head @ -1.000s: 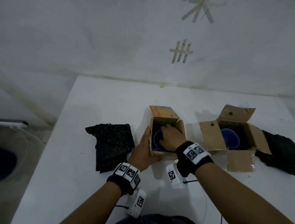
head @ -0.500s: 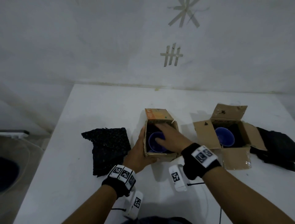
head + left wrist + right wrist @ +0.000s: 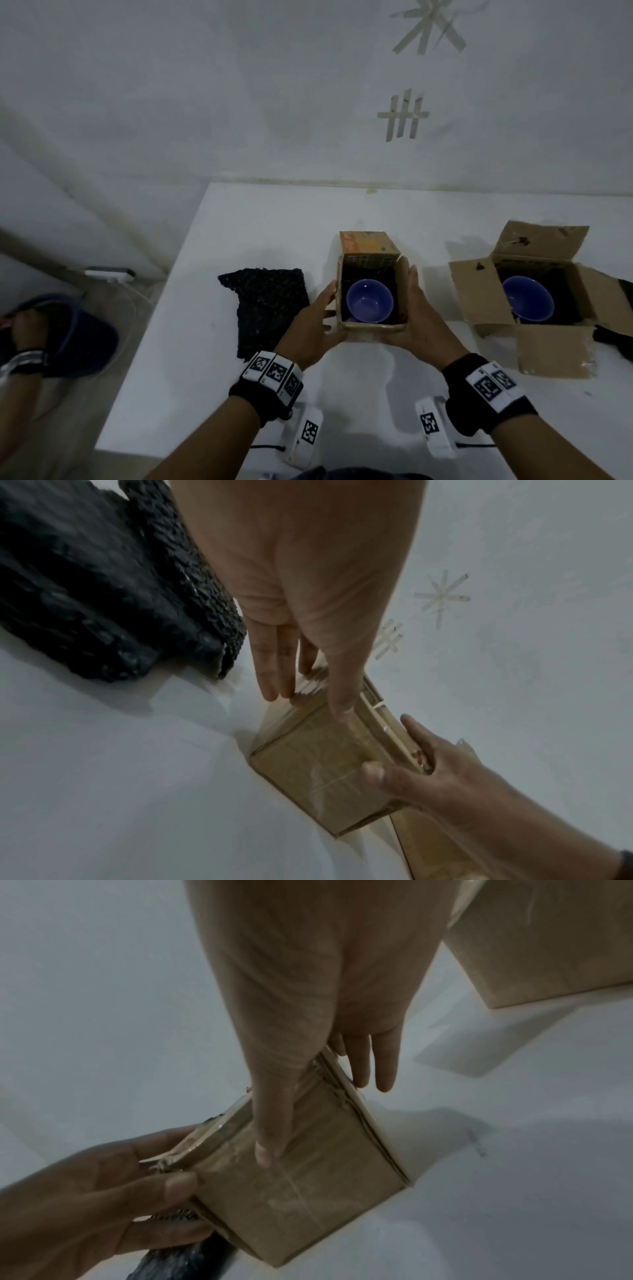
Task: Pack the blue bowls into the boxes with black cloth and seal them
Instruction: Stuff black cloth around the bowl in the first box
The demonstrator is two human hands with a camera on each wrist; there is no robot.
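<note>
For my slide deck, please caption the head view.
Both hands, left hand and right hand, hold a small box containing a blue bowl.

Bare, makeshift recording or test room rather than a home or shop. Plain white table (image 3: 239, 222) pushed against a blank, scuffed white wall (image 3: 205, 85). Strips of masking tape stuck to that wall as markers: an asterisk shape (image 3: 430, 27) above, a hash shape (image 3: 404, 116) below. Grey floor at left with a white power strip (image 3: 108, 274). Square-coded tags on black wristbands (image 3: 274, 377).
</note>
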